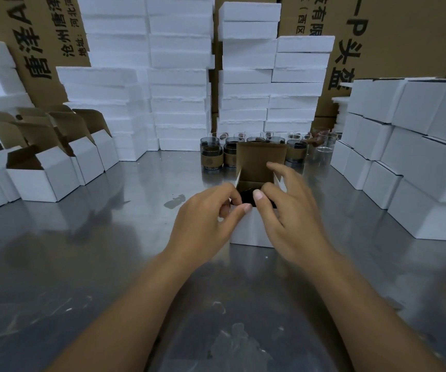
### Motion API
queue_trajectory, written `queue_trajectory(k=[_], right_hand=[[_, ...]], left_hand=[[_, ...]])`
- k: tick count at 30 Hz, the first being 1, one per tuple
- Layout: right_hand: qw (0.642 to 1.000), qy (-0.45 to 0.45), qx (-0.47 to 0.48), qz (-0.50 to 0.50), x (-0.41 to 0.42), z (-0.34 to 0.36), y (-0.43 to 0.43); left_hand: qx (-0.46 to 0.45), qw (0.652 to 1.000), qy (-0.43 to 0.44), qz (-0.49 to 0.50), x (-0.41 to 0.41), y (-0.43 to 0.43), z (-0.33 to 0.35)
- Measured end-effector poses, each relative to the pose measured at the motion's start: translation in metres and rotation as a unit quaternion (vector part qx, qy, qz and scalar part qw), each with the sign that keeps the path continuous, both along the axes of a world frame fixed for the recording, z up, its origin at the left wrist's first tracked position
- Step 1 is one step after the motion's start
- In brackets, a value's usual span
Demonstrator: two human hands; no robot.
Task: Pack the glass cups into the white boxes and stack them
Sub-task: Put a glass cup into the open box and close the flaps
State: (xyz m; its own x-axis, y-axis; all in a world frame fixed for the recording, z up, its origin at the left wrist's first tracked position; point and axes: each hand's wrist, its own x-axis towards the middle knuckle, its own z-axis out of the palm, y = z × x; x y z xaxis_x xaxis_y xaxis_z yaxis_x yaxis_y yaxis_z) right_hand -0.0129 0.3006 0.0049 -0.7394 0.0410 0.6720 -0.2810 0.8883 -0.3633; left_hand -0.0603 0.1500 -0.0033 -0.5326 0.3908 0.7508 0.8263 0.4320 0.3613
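Note:
A small white box stands on the steel table in the middle, with its brown lid flap upright behind. Something dark lies inside the opening; I cannot tell what it is. My left hand pinches the box's left front rim. My right hand rests over the right rim, thumb at the opening and fingers on the side flap. Behind the box stand several glass cups with brown sleeves, in rows.
Open empty white boxes line the left. Closed white boxes are stacked in steps on the right. White foam blocks and brown cartons rise along the back. The steel table stretches towards me.

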Motion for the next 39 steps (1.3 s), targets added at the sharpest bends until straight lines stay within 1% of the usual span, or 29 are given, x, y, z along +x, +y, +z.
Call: queue_trajectory(k=[2,3,5,7,9,10,12,14,15,19,23,25,28,33,34,39], right_hand=[[1.000,0.019,-0.017,-0.008,0.000,0.001,-0.001],[0.998,0.042,-0.052,-0.004,0.000,0.002,-0.003],[0.981,0.095,-0.168,0.016,-0.001,0.003,-0.007],[0.946,0.109,-0.304,0.030,-0.002,0.004,-0.010],[0.906,0.069,-0.418,0.029,-0.007,0.004,-0.009],[0.889,0.035,-0.456,0.028,-0.009,0.003,-0.007],[0.868,-0.032,-0.494,0.032,-0.013,0.002,-0.005],[0.858,-0.066,-0.507,0.054,-0.015,0.000,-0.007],[0.858,-0.072,-0.504,0.064,-0.015,-0.001,-0.008],[0.870,-0.079,-0.481,0.077,-0.015,-0.003,-0.006],[0.881,-0.081,-0.459,0.087,-0.015,-0.003,-0.006],[0.882,-0.075,-0.456,0.086,-0.016,-0.003,-0.006],[0.872,-0.066,-0.478,0.083,-0.015,-0.002,-0.006],[0.843,-0.060,-0.533,0.040,-0.015,0.002,-0.007],[0.846,-0.061,-0.527,0.039,-0.015,0.003,-0.008],[0.907,-0.043,-0.406,0.101,-0.008,-0.003,-0.016]], left_hand=[[0.018,0.999,-0.017,-0.024,0.000,0.000,0.002],[0.048,0.997,-0.039,-0.044,0.000,0.001,0.003],[0.156,0.978,-0.108,-0.085,0.001,0.002,0.007],[0.243,0.951,-0.173,-0.084,-0.001,0.003,0.010],[0.262,0.933,-0.241,-0.056,-0.003,0.003,0.012],[0.259,0.923,-0.279,-0.049,-0.004,0.004,0.012],[0.236,0.905,-0.352,-0.044,-0.006,0.008,0.009],[0.204,0.892,-0.401,-0.048,-0.007,0.011,0.005],[0.196,0.886,-0.416,-0.056,-0.007,0.011,0.003],[0.179,0.880,-0.435,-0.069,-0.009,0.010,0.001],[0.186,0.878,-0.431,-0.095,-0.008,0.010,0.002],[0.192,0.883,-0.415,-0.110,-0.008,0.009,0.002],[0.191,0.896,-0.384,-0.112,-0.007,0.009,0.003],[0.204,0.900,-0.368,-0.118,-0.008,0.009,0.001],[0.205,0.900,-0.365,-0.116,-0.009,0.009,0.001],[0.229,0.893,-0.367,-0.121,-0.009,0.008,0.003]])
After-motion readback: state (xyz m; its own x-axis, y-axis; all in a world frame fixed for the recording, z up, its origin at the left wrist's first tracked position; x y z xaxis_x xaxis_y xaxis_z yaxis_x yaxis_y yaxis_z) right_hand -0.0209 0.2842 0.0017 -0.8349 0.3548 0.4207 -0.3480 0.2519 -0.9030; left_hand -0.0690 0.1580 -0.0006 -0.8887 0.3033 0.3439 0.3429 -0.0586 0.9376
